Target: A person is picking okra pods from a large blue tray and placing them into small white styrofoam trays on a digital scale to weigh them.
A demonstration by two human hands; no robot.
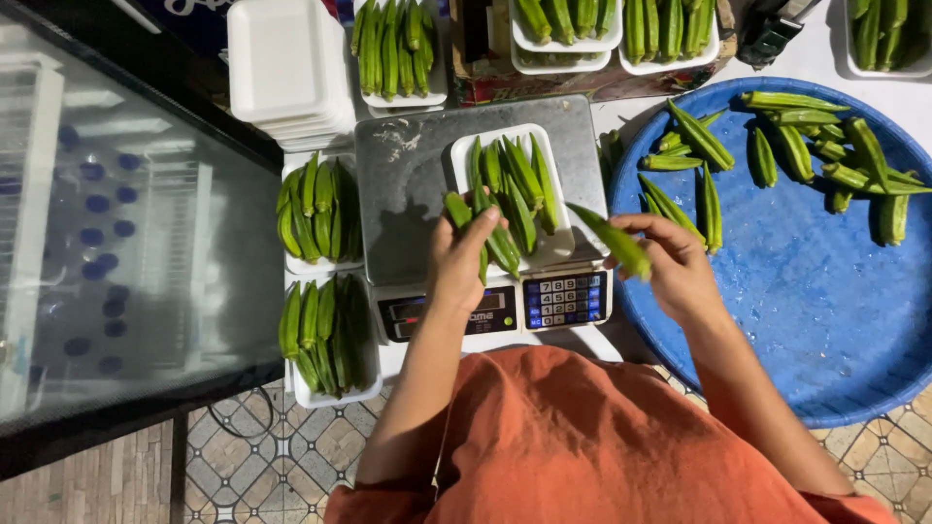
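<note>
Scale [408,175], tray [558,243] half-hidden, okra [612,241] held

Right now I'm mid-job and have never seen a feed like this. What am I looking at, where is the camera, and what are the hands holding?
This is one picture from a camera worn on a person's head, looking straight down, so the arms reach up into the frame from the bottom. There is no machine arm, only two bare hands.

The left hand grips an okra pod at the edge of a white tray of okra. That tray sits on the metal pan of a weighing scale, whose keypad and display face the person.

The right hand holds a single okra pod beside the scale.

To the right is a big blue tub with loose okra. To the left lie filled trays and a stack of empty white trays. More filled trays line the top edge.
</note>
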